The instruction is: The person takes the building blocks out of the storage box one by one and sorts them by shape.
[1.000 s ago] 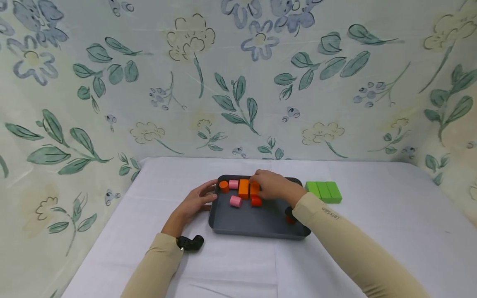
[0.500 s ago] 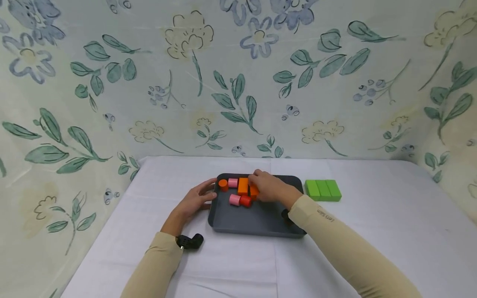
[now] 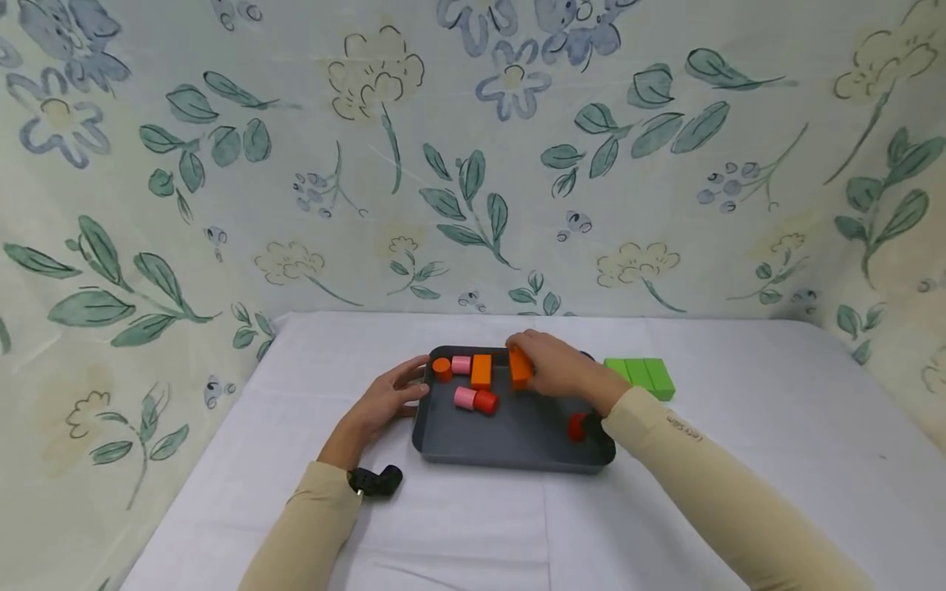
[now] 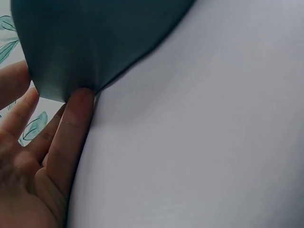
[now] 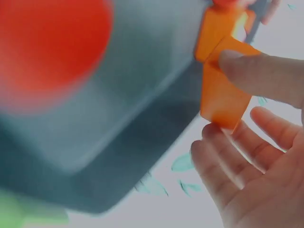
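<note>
A dark grey tray lies on the white-covered table. My right hand pinches an orange block between thumb and fingertips, over the tray's far side. A second orange block rests in the tray to its left. Beside that are a pink cylinder and an upright orange cylinder. Closer to me, another pink cylinder lies end to end with a red cylinder. My left hand touches the tray's left wall with extended fingers.
Another red cylinder sits at the tray's right, partly hidden by the black wrist camera. Several green blocks stand side by side on the table right of the tray. A flowered cloth hangs behind the table.
One red cylinder moved left against the pink one. My right hand then carried its orange block a little right, away from the other orange block. The left hand stayed at the tray.
</note>
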{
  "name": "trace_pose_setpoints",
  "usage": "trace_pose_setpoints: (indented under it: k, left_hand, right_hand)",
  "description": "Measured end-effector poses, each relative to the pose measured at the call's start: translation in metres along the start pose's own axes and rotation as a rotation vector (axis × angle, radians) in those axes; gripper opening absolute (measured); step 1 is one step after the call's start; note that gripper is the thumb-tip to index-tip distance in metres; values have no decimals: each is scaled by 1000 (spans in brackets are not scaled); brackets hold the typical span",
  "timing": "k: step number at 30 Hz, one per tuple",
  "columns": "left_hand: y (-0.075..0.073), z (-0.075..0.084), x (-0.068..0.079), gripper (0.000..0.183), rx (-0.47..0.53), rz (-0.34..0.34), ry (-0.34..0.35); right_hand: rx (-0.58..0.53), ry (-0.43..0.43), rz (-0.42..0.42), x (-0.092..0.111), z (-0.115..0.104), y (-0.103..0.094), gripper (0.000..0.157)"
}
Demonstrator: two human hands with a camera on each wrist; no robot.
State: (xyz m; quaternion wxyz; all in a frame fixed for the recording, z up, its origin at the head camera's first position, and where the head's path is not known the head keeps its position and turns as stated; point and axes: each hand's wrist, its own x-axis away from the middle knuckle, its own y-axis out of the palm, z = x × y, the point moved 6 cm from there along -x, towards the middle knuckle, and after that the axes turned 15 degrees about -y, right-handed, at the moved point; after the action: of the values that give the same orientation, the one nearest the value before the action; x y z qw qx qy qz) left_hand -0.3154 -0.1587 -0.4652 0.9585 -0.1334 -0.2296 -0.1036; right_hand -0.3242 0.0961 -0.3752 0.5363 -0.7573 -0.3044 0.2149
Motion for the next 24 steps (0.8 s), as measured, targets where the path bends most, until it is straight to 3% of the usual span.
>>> trace_pose_setpoints:
  k: [5, 12, 20, 24]
  left_hand:
    - [3, 1, 1, 60, 1, 3, -3]
    - [-1, -1, -1, 61, -12, 7, -8]
    - [-4, 0, 0, 60, -2, 13, -9]
    - [0, -1, -1, 61, -6, 1, -16]
  right_hand:
    - [19, 10, 88, 42, 18, -36, 67]
    - [49, 121, 176, 102, 69, -70, 63]
    - [-10, 326, 165, 165, 163, -64, 69]
    - [-35, 378, 131, 188, 187, -52, 69]
